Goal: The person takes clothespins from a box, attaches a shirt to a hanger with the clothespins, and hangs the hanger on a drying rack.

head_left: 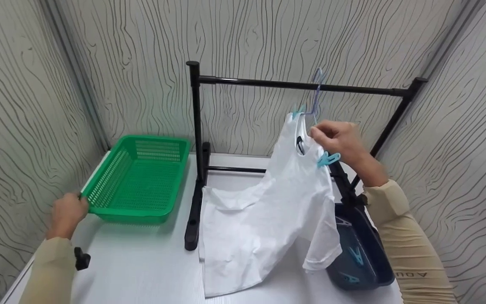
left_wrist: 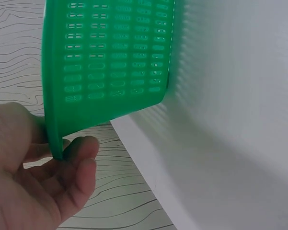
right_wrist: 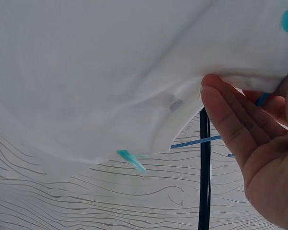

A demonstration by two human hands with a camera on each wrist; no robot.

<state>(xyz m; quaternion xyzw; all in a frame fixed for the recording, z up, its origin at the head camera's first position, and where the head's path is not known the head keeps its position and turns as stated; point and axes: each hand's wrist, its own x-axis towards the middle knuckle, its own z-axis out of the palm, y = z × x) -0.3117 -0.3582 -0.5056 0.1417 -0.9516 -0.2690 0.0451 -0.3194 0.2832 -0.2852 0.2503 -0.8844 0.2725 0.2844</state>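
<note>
My left hand [head_left: 69,213] grips the near left corner of a green plastic basket [head_left: 131,217], fingers curled under its rim in the left wrist view. A white T-shirt [head_left: 264,228] hangs on a thin bluish wire hanger [head_left: 317,99] hooked over a black rail, its lower part spread toward the table. With my right hand [head_left: 340,137] I pinch the shirt's neckline beside the hanger wire; the thumb is mostly hidden in the right wrist view. One light-blue clothespin [head_left: 328,159] is clipped at the near shoulder, another clothespin [head_left: 298,110] at the far one.
The black garment rack [head_left: 260,83] stands across the middle, with its left foot [head_left: 191,232] beside the shirt. A dark blue basin [head_left: 384,274] holding several clothespins sits below my right forearm. Patterned walls [head_left: 243,38] enclose the white table [head_left: 129,270].
</note>
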